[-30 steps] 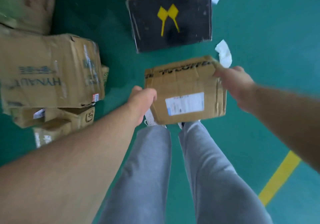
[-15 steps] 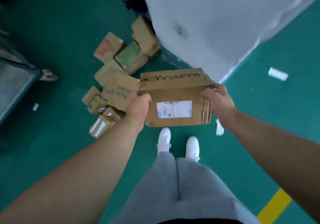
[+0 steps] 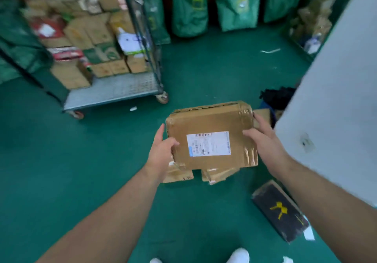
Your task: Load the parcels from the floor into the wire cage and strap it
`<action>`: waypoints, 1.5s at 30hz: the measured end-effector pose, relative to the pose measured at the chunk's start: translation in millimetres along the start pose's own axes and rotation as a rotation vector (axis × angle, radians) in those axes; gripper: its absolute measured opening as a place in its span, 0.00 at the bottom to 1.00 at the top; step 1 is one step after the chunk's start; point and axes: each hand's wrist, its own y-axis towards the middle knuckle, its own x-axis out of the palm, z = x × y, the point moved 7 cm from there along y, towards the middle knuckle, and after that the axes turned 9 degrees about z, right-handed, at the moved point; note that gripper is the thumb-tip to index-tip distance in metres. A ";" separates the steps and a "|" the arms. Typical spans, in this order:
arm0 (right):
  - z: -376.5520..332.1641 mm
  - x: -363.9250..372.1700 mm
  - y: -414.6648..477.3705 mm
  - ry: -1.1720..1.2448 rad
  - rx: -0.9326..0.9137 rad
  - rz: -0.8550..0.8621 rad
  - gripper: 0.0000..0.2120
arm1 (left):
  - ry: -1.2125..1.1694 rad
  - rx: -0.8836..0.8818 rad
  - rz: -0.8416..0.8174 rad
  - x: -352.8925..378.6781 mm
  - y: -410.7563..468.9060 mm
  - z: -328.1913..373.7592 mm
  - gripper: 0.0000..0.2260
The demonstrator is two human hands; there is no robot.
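Green floor (image 3: pixel 61 160), sorting room. Box (image 3: pixel 212 120) is off the ground, held flat, label up, long axis running left-right between the hands. Left hand (image 3: pixel 161 152) grips the left edge, thumb on top; right hand (image 3: pixel 265 140) grips the right edge the same way. Cage (image 3: pixel 114 88) sits ahead and to the left, well apart, left hand nearer it. Its bare front looks like the landing spot. Black parcel (image 3: pixel 279 209) lies on the floor to the right, not yet loaded.

Even, soft indoor light; motion blur smears the wire cage (image 3: pixel 85 38) and edges, which bow outward.
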 end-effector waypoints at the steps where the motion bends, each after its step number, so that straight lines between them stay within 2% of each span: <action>1: -12.7 27.6 -6.6 0.019 -0.019 -0.019 0.24 | -0.039 -0.005 0.038 -31.4 5.0 9.4 0.30; 4: -41.0 105.6 -28.9 0.056 -0.016 -0.048 0.15 | -0.165 -0.002 0.116 -121.7 16.6 33.6 0.21; 7: -58.1 195.2 -53.2 0.081 -0.014 -0.138 0.11 | -0.170 0.037 0.114 -213.5 25.9 58.3 0.18; 12: -77.0 329.9 -91.1 0.094 -0.090 -0.281 0.18 | -0.210 0.084 0.160 -339.1 44.8 81.7 0.17; 16: -81.7 418.8 -112.6 0.024 -0.118 -0.397 0.25 | -0.224 0.117 0.225 -421.1 64.1 95.9 0.09; 21: -85.5 508.3 -114.0 0.036 -0.066 -0.491 0.23 | -0.238 0.090 0.303 -493.5 108.8 104.6 0.09; 26: -85.7 602.3 -77.6 0.027 0.003 -0.486 0.25 | -0.243 0.004 0.358 -544.5 176.3 107.2 0.11; 29: -91.9 662.6 -54.9 0.012 0.007 -0.521 0.14 | -0.236 -0.019 0.394 -573.0 222.6 117.3 0.12; 34: -109.1 784.7 -8.4 -0.031 0.054 -0.578 0.13 | -0.246 -0.054 0.494 -633.4 306.7 150.8 0.11; 40: -146.1 922.8 26.5 -0.128 0.067 -0.637 0.08 | -0.276 -0.059 0.591 -708.9 380.8 196.1 0.12; 43: -145.6 983.2 44.5 -0.162 0.087 -0.668 0.13 | -0.293 -0.077 0.611 -741.7 414.6 209.3 0.13; 45: -144.8 1032.5 60.9 -0.203 0.082 -0.688 0.24 | -0.296 -0.078 0.608 -770.7 452.3 220.4 0.14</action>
